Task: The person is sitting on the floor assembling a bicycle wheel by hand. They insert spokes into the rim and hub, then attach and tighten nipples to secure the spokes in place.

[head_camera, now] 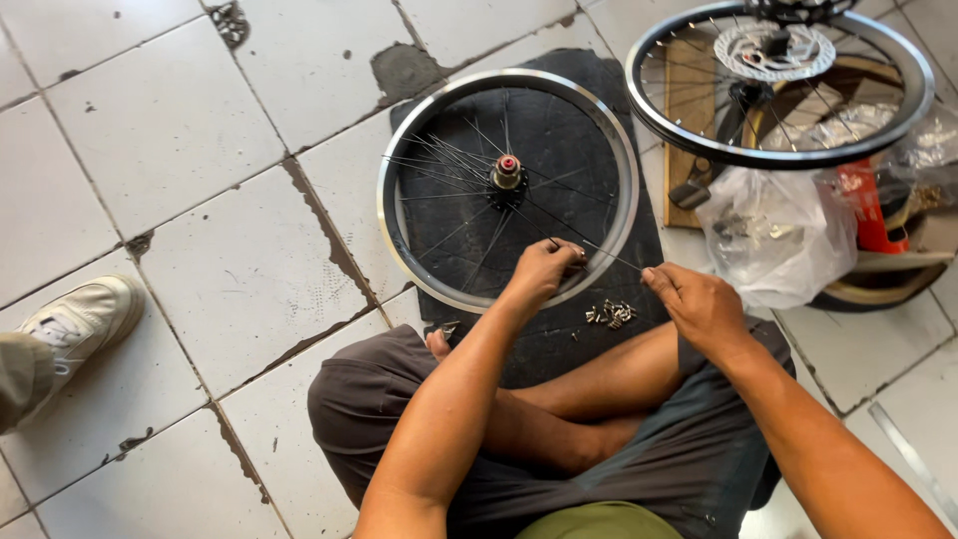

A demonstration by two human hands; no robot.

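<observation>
A bicycle wheel rim (391,228) with black spokes and a central hub (507,172) lies flat on a black mat (589,80) on the tiled floor. My left hand (544,269) rests on the rim's near edge, its fingers pinched on a thin spoke (609,255). My right hand (694,299) pinches the same spoke's outer end, just right of the rim. A small heap of metal nipples (611,313) lies on the mat between my hands. I sit cross-legged in dark shorts.
A second wheel (659,115) with a disc rotor (773,52) stands raised at the upper right above a wooden board. A clear plastic bag (773,235) and a red package lie under it. Another person's white shoe (80,324) is at left.
</observation>
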